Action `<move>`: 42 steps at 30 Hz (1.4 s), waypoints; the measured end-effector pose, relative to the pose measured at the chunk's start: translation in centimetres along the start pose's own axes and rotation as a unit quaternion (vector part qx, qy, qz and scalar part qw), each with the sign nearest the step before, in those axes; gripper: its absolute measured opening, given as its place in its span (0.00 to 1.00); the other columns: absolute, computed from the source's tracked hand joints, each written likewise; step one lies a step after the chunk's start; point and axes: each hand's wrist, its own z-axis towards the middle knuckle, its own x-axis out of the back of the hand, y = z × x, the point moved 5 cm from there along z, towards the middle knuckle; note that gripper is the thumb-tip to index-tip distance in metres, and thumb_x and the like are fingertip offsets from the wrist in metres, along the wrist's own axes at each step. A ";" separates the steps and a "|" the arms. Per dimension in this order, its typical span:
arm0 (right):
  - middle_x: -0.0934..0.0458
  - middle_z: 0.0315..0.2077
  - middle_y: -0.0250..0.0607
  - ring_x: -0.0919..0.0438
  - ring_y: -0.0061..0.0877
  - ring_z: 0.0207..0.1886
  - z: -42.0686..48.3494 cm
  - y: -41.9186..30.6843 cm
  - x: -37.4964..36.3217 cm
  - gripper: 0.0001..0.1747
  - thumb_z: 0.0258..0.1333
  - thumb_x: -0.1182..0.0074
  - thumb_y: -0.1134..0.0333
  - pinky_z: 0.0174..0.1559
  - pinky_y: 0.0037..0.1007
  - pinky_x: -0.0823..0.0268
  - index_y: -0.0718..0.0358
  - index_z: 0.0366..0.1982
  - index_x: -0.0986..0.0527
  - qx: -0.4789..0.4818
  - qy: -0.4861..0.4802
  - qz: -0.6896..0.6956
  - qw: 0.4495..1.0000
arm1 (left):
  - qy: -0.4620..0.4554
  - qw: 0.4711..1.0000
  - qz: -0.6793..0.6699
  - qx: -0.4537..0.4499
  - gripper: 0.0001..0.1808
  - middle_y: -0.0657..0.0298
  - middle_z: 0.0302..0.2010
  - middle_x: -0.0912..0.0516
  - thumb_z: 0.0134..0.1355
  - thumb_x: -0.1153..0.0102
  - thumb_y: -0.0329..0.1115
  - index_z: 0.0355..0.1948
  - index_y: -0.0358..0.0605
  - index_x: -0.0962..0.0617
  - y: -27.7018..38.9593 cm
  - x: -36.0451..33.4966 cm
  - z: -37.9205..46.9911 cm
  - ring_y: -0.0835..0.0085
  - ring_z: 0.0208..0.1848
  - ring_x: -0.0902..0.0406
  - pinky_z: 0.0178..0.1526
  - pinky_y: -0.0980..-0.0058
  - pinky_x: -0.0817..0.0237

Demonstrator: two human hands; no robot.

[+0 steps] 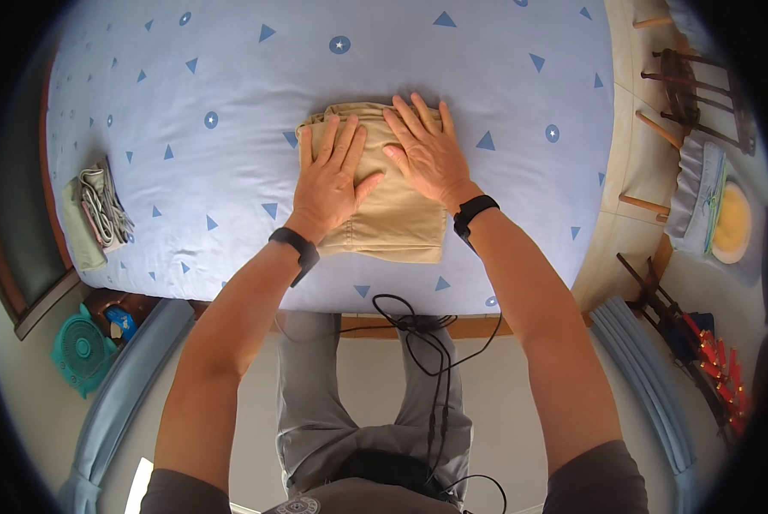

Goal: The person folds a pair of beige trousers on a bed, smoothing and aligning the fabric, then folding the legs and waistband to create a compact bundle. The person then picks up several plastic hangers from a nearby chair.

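Observation:
A folded tan cloth garment (397, 221) lies on the light-blue patterned bedsheet (243, 167), near the bed's front edge. My left hand (332, 177) rests palm down on its left part, fingers spread. On its upper right part my right hand (427, 151) lies flat, also palm down with fingers apart. Neither hand grips the cloth. Layered folds show along the garment's far edge, partly covered by my fingertips. Each of my wrists wears a black band.
Folded clothes (98, 215) lie at the bed's far left. Black cables (416, 327) hang in front of my legs at the bed edge. A teal fan (83, 345) stands at lower left, beside a blue curtain (133, 366). Wooden chairs (679, 83) are at the right.

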 end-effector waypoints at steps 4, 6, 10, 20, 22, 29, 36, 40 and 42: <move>0.41 0.75 0.36 0.47 0.39 0.79 0.6 0.5 -0.8 0.37 0.71 0.53 0.42 0.78 0.55 0.61 0.54 0.73 0.35 0.017 -0.006 0.073 0.997 | -0.038 0.999 -0.019 0.024 0.43 0.57 0.77 0.36 0.67 0.42 0.61 0.71 0.38 0.30 -0.6 -2.0 0.0 0.57 0.80 0.48 0.78 0.40 0.61; 0.41 0.75 0.37 0.47 0.40 0.78 0.7 1.0 -1.8 0.39 0.69 0.51 0.40 0.77 0.55 0.61 0.54 0.72 0.35 0.009 -0.026 0.058 0.998 | -0.047 0.998 -0.012 0.029 0.45 0.58 0.78 0.38 0.66 0.42 0.63 0.72 0.39 0.31 -0.9 -3.1 -0.1 0.57 0.81 0.49 0.79 0.40 0.63; 0.40 0.75 0.37 0.46 0.40 0.78 0.5 1.5 -2.7 0.39 0.67 0.49 0.40 0.77 0.55 0.60 0.54 0.72 0.34 0.011 -0.039 0.083 0.996 | -0.053 0.998 -0.007 0.034 0.47 0.59 0.79 0.41 0.65 0.43 0.65 0.74 0.41 0.34 -1.3 -4.5 -0.6 0.58 0.81 0.50 0.79 0.40 0.67; 0.36 0.72 0.47 0.42 0.40 0.76 6.8 -2.4 3.1 0.28 0.72 0.52 0.52 0.76 0.54 0.58 0.58 0.66 0.30 -0.049 0.020 0.047 0.998 | -0.039 0.998 -0.038 0.039 0.46 0.59 0.78 0.38 0.65 0.43 0.65 0.72 0.39 0.31 -0.9 -3.2 -0.5 0.60 0.80 0.49 0.79 0.42 0.66; 0.37 0.72 0.46 0.42 0.40 0.76 8.1 -2.6 2.4 0.26 0.73 0.53 0.55 0.76 0.53 0.57 0.58 0.66 0.29 -0.060 0.003 0.042 0.997 | -0.076 0.991 -0.091 0.062 0.45 0.59 0.77 0.38 0.65 0.42 0.64 0.72 0.39 0.31 -1.2 -3.7 -0.4 0.60 0.80 0.48 0.79 0.41 0.66; 0.39 0.73 0.43 0.45 0.38 0.77 8.8 -1.1 -0.4 0.25 0.72 0.55 0.60 0.76 0.51 0.57 0.55 0.67 0.30 -0.082 -0.054 0.016 0.995 | -0.066 0.994 -0.063 0.066 0.45 0.51 0.78 0.38 0.67 0.45 0.63 0.72 0.37 0.32 1.3 -3.9 -2.4 0.56 0.81 0.47 0.79 0.41 0.64; 0.38 0.73 0.43 0.44 0.39 0.77 8.7 -0.5 -2.0 0.26 0.70 0.53 0.60 0.76 0.50 0.56 0.55 0.67 0.30 -0.064 -0.024 -0.004 0.998 | -0.060 0.987 -0.147 0.007 0.33 0.47 0.78 0.41 0.68 0.40 0.53 0.71 0.53 0.28 4.3 -6.1 -6.2 0.49 0.80 0.49 0.79 0.45 0.61; 0.38 0.73 0.44 0.44 0.40 0.77 8.6 -0.2 -2.3 0.26 0.70 0.53 0.59 0.76 0.50 0.57 0.55 0.67 0.30 -0.046 0.005 0.020 0.999 | -0.036 0.996 -0.075 -0.036 0.31 0.55 0.78 0.40 0.70 0.42 0.53 0.70 0.53 0.26 5.3 -5.1 -5.8 0.52 0.81 0.50 0.80 0.47 0.63; 0.38 0.73 0.45 0.44 0.40 0.77 8.6 0.0 -2.2 0.26 0.70 0.53 0.60 0.76 0.50 0.57 0.56 0.67 0.30 -0.051 0.008 0.035 0.998 | -0.092 0.986 -0.123 -0.058 0.32 0.58 0.78 0.40 0.70 0.44 0.55 0.71 0.54 0.27 6.9 -5.1 -5.8 0.55 0.82 0.50 0.81 0.48 0.65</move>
